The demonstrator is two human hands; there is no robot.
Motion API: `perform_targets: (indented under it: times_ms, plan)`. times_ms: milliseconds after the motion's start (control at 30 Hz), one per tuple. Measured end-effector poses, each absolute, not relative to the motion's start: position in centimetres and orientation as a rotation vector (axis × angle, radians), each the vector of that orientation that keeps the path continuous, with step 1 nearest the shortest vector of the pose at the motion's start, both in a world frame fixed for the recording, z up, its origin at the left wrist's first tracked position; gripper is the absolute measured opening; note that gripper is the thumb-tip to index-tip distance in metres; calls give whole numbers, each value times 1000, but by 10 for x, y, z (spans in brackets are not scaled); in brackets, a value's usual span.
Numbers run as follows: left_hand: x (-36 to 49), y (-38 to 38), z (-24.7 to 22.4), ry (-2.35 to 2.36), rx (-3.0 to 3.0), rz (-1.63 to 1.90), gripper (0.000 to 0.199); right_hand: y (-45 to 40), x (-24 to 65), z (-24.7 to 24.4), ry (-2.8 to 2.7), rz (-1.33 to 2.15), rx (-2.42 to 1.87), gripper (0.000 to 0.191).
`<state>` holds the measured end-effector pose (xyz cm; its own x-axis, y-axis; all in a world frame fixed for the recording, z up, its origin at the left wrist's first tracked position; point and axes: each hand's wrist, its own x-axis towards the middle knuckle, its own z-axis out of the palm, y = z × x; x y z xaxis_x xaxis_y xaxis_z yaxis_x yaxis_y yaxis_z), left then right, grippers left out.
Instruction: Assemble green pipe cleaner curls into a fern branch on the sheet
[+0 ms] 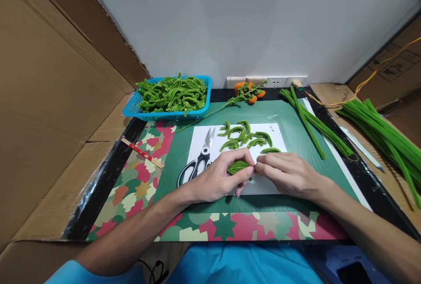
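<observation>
A green fuzzy pipe-cleaner leaf [237, 168] is held between the thumb and fingers of my left hand [212, 181]. My right hand [291, 174] is closed in a pinch at the leaf's right tip, touching the left fingertips; whatever lies inside that pinch is too small to see well. Beyond the hands, several curled green pipe-cleaner pieces [237, 133] lie on a white sheet of paper [200, 137]. Scissors with black handles [204, 152] rest slightly spread on the paper's left side, just beyond my left hand.
A blue basket [126, 109] heaped with green fuzzy pieces stands back left. An orange-flowered stem [245, 93] lies behind the paper. Green pipe cleaners [315, 121] lie right, with another bundle [381, 130] farther out. Red-wrapped chopsticks [141, 152] lie left. Cardboard [49, 77] walls the left side.
</observation>
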<state>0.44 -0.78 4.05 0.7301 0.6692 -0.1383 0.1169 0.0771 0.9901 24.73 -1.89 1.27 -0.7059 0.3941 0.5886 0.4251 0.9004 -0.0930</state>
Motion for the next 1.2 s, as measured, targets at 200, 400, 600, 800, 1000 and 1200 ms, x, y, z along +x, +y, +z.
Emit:
perform_targets:
  times_ms: [200, 400, 600, 800, 1000, 1200]
  plan:
    - [5, -9, 37, 623, 1300, 457, 26, -17, 243, 16, -2379, -148, -563, 19]
    - [7, -10, 30, 611, 1255, 452, 28, -20, 235, 13, -2290, -141, -563, 15]
    - [6, -9, 34, 594, 1261, 475, 28, -21, 229, 10, -2215, 89, -586, 15]
    - [1, -8, 42, 640, 1394, 492, 26, -27, 227, 15, -2078, 512, -649, 12]
    - [-5, -5, 40, 773, 1928, 646, 14, -29, 220, 29, -1739, 1271, -901, 26]
    - [-7, 7, 28, 430, 2675, 890, 15, -22, 215, 28, -1336, 1791, -869, 41]
